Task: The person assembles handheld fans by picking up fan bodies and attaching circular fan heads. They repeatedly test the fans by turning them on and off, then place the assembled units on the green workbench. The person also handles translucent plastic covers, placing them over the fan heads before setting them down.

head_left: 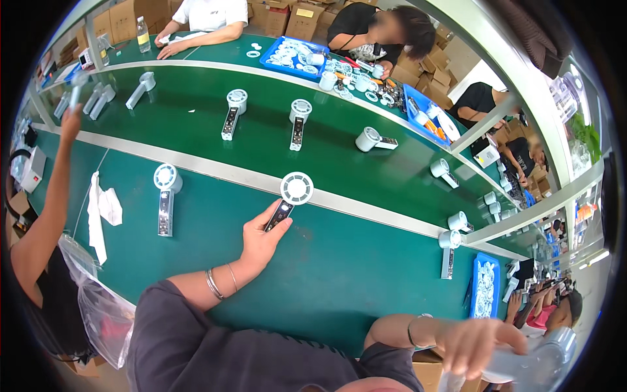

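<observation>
My left hand (259,236) is closed round the handle of a handheld fan (297,189). The fan's round grey-white head points up, and a dark circuit strip shows along its open handle. At the lower right, my right hand (471,345) is smeared by motion, its fingers bent. Right beside it is a blurred pale grey, partly see-through object (545,362) with a rounded end; whether the fingers grip it I cannot tell. Another fan (166,196) lies on the green table to the left of my left hand, and one more (448,253) lies to the right.
Several fans, one of them here (300,117), lie along the green strip beyond a pale rail (215,171). A blue tray (484,287) of white parts stands at right. White cloth (103,208) lies at left, near a co-worker's raised arm (52,196). More people sit across the table.
</observation>
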{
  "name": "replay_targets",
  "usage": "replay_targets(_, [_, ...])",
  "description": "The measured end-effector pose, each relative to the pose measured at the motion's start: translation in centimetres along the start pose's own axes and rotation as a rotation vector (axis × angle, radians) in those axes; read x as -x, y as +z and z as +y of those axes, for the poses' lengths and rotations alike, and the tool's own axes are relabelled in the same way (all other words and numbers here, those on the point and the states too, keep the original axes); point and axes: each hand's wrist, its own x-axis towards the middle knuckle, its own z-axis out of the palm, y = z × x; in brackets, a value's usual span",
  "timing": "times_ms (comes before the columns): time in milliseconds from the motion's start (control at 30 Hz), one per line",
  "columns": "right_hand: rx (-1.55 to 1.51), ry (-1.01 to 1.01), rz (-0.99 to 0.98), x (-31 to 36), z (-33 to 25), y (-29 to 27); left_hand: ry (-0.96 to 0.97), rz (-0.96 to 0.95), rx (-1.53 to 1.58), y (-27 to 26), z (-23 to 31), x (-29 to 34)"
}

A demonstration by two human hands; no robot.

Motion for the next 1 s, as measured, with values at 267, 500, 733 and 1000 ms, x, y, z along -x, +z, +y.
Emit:
replay_targets(267, [0.813,-0.192,0.302,1.2,5.1,1.1,0.012,0.012,-0.008,-0.1,0.0,0.0])
replay_targets(500, [1.621,-0.288,0.582,0.9,8.0,0.4,-0.039,-0.014,-0.063,-0.1,0.1,0.1])
replay_targets(733, [0.896,-0.599,0.562,2.7,6.7,0.8,0.038,-0.009,-0.064,0.2,0.4,0.2])
replay_targets(1000, [1.132,0.475,0.535,1.0,11.9,-6.4,-0.023,-0.010,0.018,0.5,0.7,0.3])
